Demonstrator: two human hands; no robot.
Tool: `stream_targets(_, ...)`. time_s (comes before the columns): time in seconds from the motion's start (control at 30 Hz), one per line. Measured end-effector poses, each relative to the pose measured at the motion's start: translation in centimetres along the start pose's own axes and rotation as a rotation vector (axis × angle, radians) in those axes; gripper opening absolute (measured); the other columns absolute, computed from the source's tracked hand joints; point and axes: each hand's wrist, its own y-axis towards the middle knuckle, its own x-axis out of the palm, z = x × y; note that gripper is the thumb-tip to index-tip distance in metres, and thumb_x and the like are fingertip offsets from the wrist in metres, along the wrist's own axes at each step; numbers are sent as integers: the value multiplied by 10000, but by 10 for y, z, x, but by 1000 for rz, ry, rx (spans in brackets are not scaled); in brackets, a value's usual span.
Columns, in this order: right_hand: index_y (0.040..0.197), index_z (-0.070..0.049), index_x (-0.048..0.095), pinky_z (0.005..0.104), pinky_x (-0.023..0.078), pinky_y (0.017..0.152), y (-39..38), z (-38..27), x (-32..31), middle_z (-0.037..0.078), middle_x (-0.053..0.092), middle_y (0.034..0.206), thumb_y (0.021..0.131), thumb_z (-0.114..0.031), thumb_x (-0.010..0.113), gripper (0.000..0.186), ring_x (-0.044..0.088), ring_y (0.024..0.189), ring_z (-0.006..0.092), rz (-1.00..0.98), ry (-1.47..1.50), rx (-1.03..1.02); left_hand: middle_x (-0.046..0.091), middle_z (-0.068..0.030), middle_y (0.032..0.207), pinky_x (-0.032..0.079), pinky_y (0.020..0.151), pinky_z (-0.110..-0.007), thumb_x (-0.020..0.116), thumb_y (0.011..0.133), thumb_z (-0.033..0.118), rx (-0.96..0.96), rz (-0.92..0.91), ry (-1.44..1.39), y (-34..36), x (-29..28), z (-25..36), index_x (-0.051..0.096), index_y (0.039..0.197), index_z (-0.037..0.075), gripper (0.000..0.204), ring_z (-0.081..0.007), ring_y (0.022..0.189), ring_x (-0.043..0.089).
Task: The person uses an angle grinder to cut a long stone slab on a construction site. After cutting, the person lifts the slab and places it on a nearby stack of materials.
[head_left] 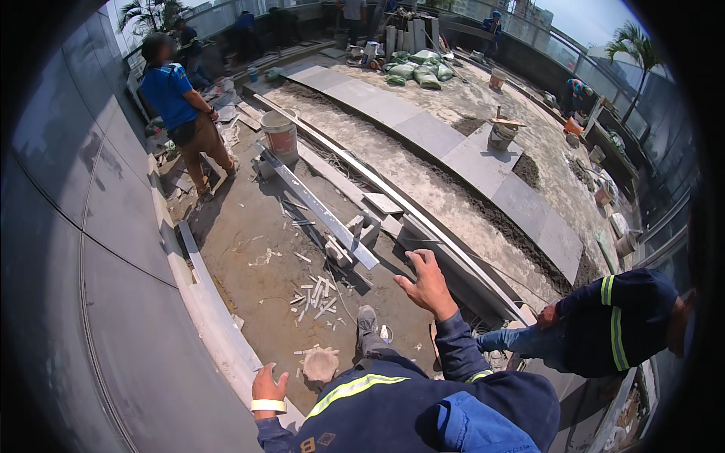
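My right hand hangs in the air over the ground, its fingers apart and holding nothing. It is nearest to the end of a long grey metal-looking bar, which rests on small blocks. My left hand is low at the left, wearing a pale wristband, with thumb and fingers apart and nothing visible in it. It is close to a long pale ledge along the wall; whether they touch I cannot tell. Between my hands lie narrow white offcuts and a round, dusty, stool-like thing.
A worker in blue stands at the left; another in a dark striped jacket is close on my right. A dirty bucket stands past the bar. Grey slabs form a strip, with a pail on them. Green sacks are piled farther back.
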Motion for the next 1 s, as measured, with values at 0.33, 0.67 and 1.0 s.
stream_targets(0.33,1348,-14,600,496,508,1005,39,128,-46,218,563,1317,841,-274,831,615,594,1211,432,187,-139,432,696,-205,1206,523,959,-495,772,904,368,438,-161,57,229,7,157,656,1292,30,527,-405,1124,657)
stream_targets(0.67,1353,14,590,477,483,1048,85,181,-42,247,546,1338,851,-260,827,619,565,1245,445,193,-118,517,700,-199,1176,524,949,-479,771,915,327,558,-148,30,335,-17,250,657,1273,31,478,-401,1097,660)
stream_targets(1.0,1335,11,606,481,508,1003,152,161,3,244,572,1306,844,-268,827,606,601,1189,444,146,-56,464,694,-212,1258,527,999,-476,771,910,347,380,-177,57,374,-42,212,665,1284,37,497,-416,1156,656)
